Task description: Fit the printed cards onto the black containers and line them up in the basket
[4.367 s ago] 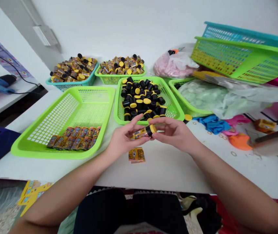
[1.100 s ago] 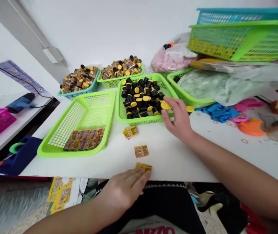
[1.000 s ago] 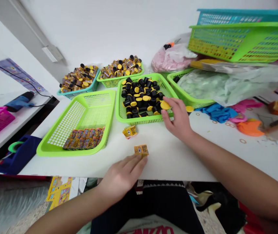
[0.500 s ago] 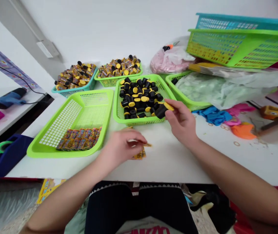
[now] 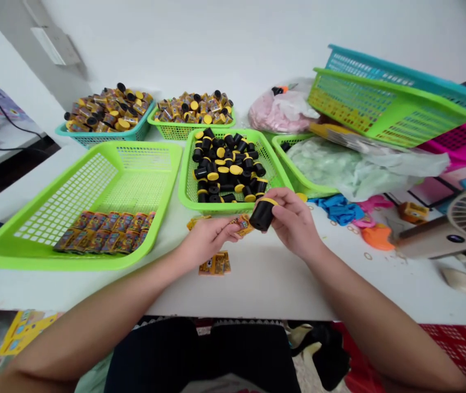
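holding black canister (image 5: 261, 215), right hand (image 5: 294, 224), long axis slanting toward left hand (image 5: 206, 238)

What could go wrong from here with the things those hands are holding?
The black plastic cylinder with a yellow rim, pinched in the right hand, might slip and roll on the white table. The small yellow printed packet in the left hand could drop among the loose yellow packets below it and get mixed up.
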Motion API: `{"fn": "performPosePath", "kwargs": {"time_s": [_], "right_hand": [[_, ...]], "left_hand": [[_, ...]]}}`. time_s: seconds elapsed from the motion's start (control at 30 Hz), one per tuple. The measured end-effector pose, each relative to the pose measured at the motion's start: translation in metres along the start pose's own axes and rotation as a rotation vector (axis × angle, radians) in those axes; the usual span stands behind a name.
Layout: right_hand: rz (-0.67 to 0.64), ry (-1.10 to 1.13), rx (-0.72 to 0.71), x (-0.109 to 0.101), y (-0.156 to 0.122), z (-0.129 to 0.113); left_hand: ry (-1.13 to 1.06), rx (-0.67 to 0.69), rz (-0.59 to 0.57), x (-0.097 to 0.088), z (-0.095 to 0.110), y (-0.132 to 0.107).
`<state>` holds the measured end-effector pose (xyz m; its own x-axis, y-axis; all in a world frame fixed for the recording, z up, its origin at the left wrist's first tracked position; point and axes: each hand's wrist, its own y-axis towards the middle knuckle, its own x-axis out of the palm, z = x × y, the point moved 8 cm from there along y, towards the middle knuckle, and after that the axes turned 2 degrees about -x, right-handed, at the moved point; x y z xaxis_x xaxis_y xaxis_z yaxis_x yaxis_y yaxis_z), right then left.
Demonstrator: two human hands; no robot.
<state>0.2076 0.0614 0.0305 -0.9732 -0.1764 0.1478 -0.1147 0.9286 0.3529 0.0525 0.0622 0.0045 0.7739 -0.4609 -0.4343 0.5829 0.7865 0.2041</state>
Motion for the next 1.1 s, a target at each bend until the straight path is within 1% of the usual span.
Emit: {"fn": "performPosePath", "kwargs": {"time_s": [0.07,0.13,0.2,0.27,0.33,0.4,0.47,0.57,0.73,0.83,0.9,1.0,1.1], "right_hand": [[0.005,-0.011,0.034,0.000,-0.001,0.003],[0.016,-0.031,0.052,0.000,-0.001,0.004],[0.019,-0.088,0.040,0.000,-0.001,0.002],[0.027,-0.195,-0.027,0.000,-0.001,-0.004],[0.034,-0.300,-0.134,0.001,-0.002,-0.013],[0.015,-0.350,-0.229,0.004,-0.004,-0.020],[-0.029,-0.357,-0.264,0.007,-0.005,-0.023],[-0.044,-0.352,-0.233,0.008,-0.004,-0.021],[0.055,-0.284,-0.137,-0.001,-0.001,-0.013],[0.082,-0.259,-0.051,-0.005,0.001,-0.005],[0.075,-0.248,-0.002,-0.005,0.002,-0.002],[0.038,-0.242,0.048,-0.002,0.001,-0.001],[0.017,-0.270,0.008,0.004,0.000,-0.007]], "left_hand": [[0.103,0.089,0.061,-0.006,0.007,0.001],[0.142,0.135,0.092,-0.009,0.011,0.000],[0.140,0.145,0.085,-0.008,0.012,0.000],[0.104,0.124,0.070,-0.006,0.011,-0.001],[-0.017,0.074,0.045,-0.004,0.009,-0.001],[-0.221,0.012,0.025,-0.001,0.007,-0.001],[-0.404,-0.041,0.022,0.000,0.005,0.000],[-0.508,-0.105,0.037,-0.001,0.000,0.002],[-0.579,-0.113,0.052,-0.003,-0.004,0.003],[-0.606,-0.125,0.050,-0.002,-0.004,0.003],[-0.595,-0.119,0.060,-0.003,-0.004,0.003],[-0.509,-0.087,0.081,-0.004,-0.003,0.003],[-0.428,-0.090,0.108,-0.006,-0.006,0.002]]}}
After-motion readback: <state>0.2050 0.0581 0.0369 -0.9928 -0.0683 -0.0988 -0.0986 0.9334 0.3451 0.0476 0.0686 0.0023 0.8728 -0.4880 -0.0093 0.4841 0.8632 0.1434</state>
